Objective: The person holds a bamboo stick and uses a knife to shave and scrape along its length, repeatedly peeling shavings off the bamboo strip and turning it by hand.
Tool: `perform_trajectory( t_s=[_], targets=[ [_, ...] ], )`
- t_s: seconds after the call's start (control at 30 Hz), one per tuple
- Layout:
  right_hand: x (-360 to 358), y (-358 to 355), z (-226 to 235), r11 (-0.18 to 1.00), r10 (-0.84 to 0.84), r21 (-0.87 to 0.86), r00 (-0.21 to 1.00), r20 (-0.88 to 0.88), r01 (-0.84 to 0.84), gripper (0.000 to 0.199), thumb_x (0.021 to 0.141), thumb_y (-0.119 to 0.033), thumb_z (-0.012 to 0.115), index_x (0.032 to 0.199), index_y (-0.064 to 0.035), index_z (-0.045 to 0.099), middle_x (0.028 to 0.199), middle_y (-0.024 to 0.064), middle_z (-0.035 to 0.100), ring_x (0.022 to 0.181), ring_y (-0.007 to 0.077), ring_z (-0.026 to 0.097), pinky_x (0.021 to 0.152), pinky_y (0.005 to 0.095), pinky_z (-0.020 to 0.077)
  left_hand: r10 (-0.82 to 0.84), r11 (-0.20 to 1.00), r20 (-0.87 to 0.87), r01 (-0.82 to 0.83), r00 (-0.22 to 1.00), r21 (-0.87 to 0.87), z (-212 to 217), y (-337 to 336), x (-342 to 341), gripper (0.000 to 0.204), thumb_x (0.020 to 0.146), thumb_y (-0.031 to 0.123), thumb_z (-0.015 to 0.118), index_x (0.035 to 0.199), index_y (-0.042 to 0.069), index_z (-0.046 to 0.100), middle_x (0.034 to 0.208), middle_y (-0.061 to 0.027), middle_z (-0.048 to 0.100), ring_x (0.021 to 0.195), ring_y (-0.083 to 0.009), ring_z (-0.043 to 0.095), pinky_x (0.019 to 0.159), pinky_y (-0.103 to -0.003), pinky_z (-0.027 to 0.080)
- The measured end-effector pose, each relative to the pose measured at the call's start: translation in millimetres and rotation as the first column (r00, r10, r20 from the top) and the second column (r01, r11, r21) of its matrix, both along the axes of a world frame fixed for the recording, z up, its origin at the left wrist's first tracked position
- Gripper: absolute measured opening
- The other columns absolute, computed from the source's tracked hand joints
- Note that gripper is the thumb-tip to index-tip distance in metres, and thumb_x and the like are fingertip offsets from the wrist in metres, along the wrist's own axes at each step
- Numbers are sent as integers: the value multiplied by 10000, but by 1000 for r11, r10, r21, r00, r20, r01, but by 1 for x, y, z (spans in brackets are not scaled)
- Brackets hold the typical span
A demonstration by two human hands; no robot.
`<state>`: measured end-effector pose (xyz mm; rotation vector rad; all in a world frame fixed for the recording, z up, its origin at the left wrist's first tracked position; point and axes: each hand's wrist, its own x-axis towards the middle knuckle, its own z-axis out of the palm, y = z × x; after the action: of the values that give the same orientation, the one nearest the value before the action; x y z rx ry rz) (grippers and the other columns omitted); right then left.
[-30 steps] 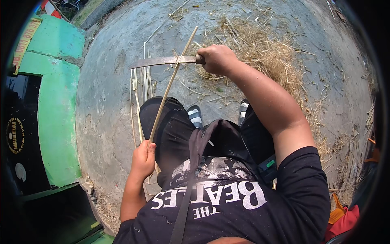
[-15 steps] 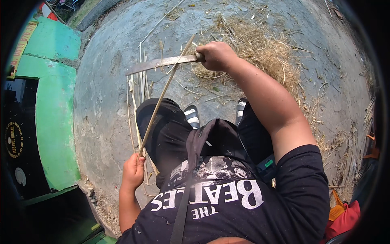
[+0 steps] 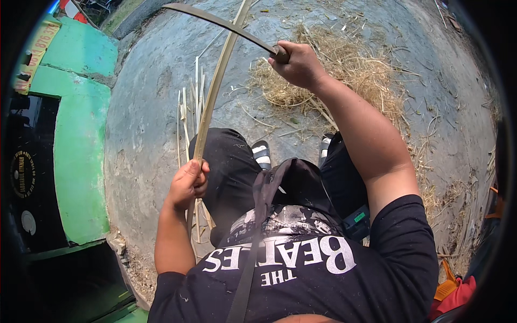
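Right arm (image 3: 366, 129) is reaching way out front, elbow (image 3: 389, 171) a bit bent, right hand (image 3: 298, 63) balled into a fist. Left arm (image 3: 175, 239) sits lower and closer in, left hand (image 3: 188, 183) curled up too, just beside the left knee (image 3: 223, 153).

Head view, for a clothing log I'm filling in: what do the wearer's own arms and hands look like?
The left hand and right hand are bare, with no gloves, watch or bracelet to be seen. The left sleeve and right sleeve are plain black and short, leaving both forearms uncovered.
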<state>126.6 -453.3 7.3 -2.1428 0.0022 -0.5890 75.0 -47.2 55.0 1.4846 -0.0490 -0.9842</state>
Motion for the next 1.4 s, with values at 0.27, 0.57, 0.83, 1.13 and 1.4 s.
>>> perform_trajectory(
  t_s=[0.27,0.57,0.83,1.13,1.4],
  targets=[
    [4,2,-1,951,-37,-306,999,2,36,107,847,-226,693,841,-122,664,753,143,689,764,379,691,661,494,555,-151,937,-320,32,935,-347,-6,-76,27,412,1097,523,363,1015,133,463,663,72,272,487,-44,238,417,-217,220],
    [15,-4,-10,924,70,-382,963,259,36,154,865,-228,687,789,-121,607,711,132,666,686,384,670,609,476,540,-202,904,-341,41,918,-425,-3,-67,11,418,1103,536,312,993,158,454,660,76,265,455,-41,203,397,-219,210],
    [1,30,1,823,265,-545,957,120,-159,123,846,-226,699,816,-120,646,710,136,667,699,391,676,633,490,546,-125,953,-350,14,928,-303,-4,-63,5,427,1100,543,308,1010,154,459,674,67,275,472,-48,224,408,-221,219],
    [4,21,-2,899,149,-435,972,184,-55,161,873,-254,682,802,-115,641,720,136,677,711,367,689,620,490,547,-104,960,-273,25,956,-278,0,-57,-11,426,1093,551,327,1004,154,453,666,57,287,471,-48,234,403,-227,223],
    [5,23,-11,920,116,-387,987,114,-64,122,865,-257,666,821,-144,654,715,136,679,721,385,686,622,497,545,-73,969,-241,12,968,-245,-1,-61,-15,420,1096,536,332,1016,139,445,662,58,291,459,-41,240,389,-219,231]
  ],
)
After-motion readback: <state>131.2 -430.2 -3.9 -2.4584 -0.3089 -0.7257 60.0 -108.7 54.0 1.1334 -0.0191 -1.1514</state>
